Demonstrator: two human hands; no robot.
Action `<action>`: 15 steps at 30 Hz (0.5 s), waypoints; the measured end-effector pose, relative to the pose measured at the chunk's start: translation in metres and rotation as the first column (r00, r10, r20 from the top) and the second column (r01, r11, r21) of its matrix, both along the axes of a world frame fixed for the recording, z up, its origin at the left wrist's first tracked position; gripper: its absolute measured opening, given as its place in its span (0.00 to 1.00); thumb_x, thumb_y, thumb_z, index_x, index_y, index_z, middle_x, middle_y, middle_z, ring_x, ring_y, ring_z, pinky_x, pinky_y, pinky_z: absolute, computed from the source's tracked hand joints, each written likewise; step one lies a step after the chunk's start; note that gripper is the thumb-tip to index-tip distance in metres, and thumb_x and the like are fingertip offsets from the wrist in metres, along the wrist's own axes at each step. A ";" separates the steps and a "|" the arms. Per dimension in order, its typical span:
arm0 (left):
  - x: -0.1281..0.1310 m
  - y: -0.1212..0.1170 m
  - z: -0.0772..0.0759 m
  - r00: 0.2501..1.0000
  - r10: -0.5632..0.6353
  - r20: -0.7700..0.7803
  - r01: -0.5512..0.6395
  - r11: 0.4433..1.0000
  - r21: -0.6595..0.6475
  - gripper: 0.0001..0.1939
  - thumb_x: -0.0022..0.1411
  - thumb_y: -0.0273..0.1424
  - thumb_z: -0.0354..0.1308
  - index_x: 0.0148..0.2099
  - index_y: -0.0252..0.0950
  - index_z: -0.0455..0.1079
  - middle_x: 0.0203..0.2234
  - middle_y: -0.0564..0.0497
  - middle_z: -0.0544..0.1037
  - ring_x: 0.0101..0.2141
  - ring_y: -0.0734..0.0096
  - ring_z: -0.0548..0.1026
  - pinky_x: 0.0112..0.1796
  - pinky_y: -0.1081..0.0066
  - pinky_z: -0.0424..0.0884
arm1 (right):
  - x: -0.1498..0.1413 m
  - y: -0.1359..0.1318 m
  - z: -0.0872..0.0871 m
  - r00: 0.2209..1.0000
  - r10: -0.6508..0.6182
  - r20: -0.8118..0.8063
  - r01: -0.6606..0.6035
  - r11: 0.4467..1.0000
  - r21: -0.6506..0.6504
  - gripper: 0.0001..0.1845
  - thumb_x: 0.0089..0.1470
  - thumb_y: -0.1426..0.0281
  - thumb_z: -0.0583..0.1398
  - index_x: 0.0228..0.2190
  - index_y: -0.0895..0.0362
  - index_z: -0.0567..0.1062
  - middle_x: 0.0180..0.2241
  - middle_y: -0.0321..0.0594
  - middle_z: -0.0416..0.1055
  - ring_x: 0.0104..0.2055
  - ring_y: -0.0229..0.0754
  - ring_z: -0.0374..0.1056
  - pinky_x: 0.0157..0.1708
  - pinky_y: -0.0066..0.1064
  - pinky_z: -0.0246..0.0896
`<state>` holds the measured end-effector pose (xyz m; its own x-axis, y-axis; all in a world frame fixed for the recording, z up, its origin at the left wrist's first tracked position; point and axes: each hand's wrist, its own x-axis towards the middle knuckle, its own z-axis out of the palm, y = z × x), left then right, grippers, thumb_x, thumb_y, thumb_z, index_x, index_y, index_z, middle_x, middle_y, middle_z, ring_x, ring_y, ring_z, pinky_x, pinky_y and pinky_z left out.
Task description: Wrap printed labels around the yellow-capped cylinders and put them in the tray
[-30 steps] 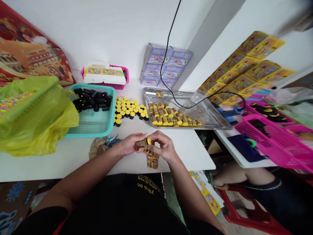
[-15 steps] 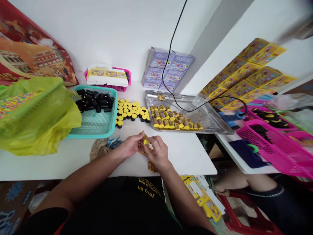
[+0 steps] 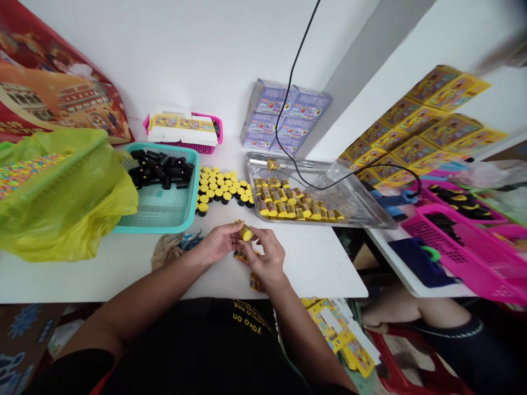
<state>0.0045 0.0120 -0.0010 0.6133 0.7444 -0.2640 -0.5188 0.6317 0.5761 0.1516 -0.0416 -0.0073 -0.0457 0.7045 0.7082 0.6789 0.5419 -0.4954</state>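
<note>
Over the front of the white table, my left hand point(image 3: 219, 242) grips a small yellow-capped canister point(image 3: 246, 233) with a printed label around it. My right hand point(image 3: 269, 253) pinches the same canister from the other side, its fingers closed at the label. Printed label sheets point(image 3: 256, 282) lie on the table beneath my hands, partly covered by them. Just beyond, several black canisters with yellow caps point(image 3: 225, 197) stand in a group. A metal tray point(image 3: 362, 211) to their right holds several labelled canisters point(image 3: 281, 209), most lying on their sides.
Left of the canisters sits a turquoise basket point(image 3: 156, 222) with black canisters. A yellow-green bag point(image 3: 82, 203) stands beside it, a cloth point(image 3: 167, 249) in front. A black cable point(image 3: 282, 109) hangs across the tray. Pink baskets point(image 3: 465, 247) and another person's leg point(image 3: 420, 304) are at right.
The canister has turned between my fingers, so its yellow cap and label show more fully. My right hand's fingers have shifted slightly; the view has moved a little.
</note>
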 end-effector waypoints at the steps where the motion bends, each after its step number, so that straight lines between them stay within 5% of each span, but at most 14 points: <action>1: 0.000 0.000 0.000 1.000 0.000 0.005 0.000 1.000 0.003 0.07 0.56 0.30 0.63 0.34 0.30 0.73 0.25 0.48 0.76 0.26 0.72 0.73 0.32 0.72 0.68 | -0.001 0.000 0.001 1.000 0.001 -0.025 -0.001 1.000 -0.022 0.18 0.53 0.69 0.63 0.47 0.53 0.71 0.34 0.40 0.71 0.33 0.41 0.68 0.32 0.35 0.70; 8: 0.002 -0.001 0.000 1.000 0.028 0.003 -0.027 0.997 -0.067 0.10 0.58 0.35 0.62 0.33 0.32 0.73 0.25 0.48 0.76 0.25 0.73 0.73 0.29 0.73 0.68 | -0.005 0.001 0.001 0.999 0.017 0.047 -0.017 1.000 -0.004 0.17 0.55 0.67 0.63 0.47 0.54 0.72 0.35 0.42 0.71 0.36 0.43 0.69 0.35 0.36 0.70; 15: 0.003 -0.005 0.003 0.996 0.067 -0.061 -0.072 0.994 -0.080 0.10 0.55 0.34 0.65 0.34 0.30 0.74 0.28 0.47 0.77 0.28 0.73 0.74 0.33 0.73 0.69 | -0.001 0.005 -0.006 0.999 0.006 -0.049 -0.010 0.997 -0.077 0.15 0.59 0.68 0.59 0.48 0.51 0.74 0.35 0.41 0.72 0.36 0.41 0.70 0.35 0.35 0.71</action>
<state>0.0076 0.0074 0.0024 0.5423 0.7593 -0.3596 -0.5303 0.6414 0.5544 0.1508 -0.0366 -0.0137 -0.0185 0.7567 0.6534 0.6486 0.5065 -0.5682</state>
